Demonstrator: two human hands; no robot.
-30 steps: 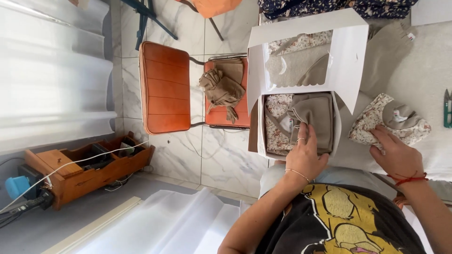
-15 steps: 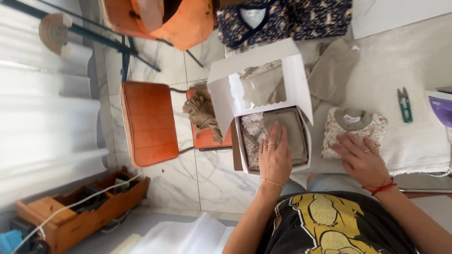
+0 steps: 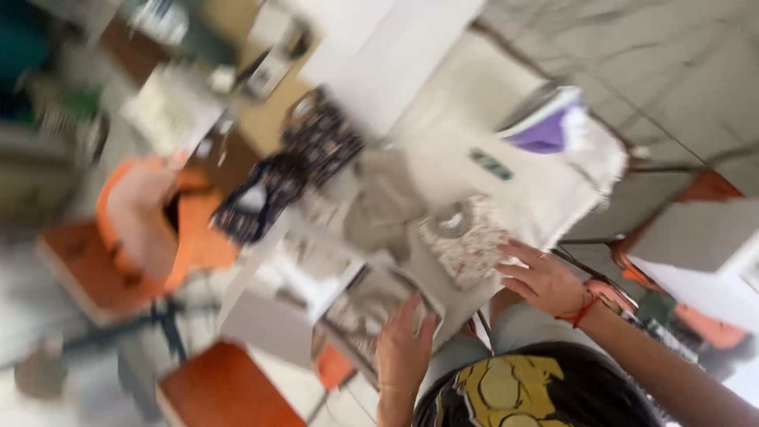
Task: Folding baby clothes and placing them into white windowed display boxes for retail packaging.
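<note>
The view is heavily blurred and tilted. My left hand (image 3: 403, 344) lies flat, fingers apart, on folded beige cloth inside an open white cardboard box (image 3: 273, 320) with a window lid. My right hand (image 3: 541, 277), with a red thread at the wrist, rests with spread fingers at the edge of a small patterned garment (image 3: 462, 245) on the white cloth-covered table (image 3: 545, 194). Neither hand grips anything.
A purple and white object (image 3: 553, 130) stands at the table's far side, small green scissors (image 3: 492, 164) beside it. Dark patterned garments (image 3: 316, 142) lie beyond the box. Orange chairs (image 3: 166, 221) stand to the left, another orange seat (image 3: 225, 387) below.
The camera has swung and rolled sharply, blurring everything. Both hands stay where they were, the left on the cloth in the box and the right on the patterned garment.
</note>
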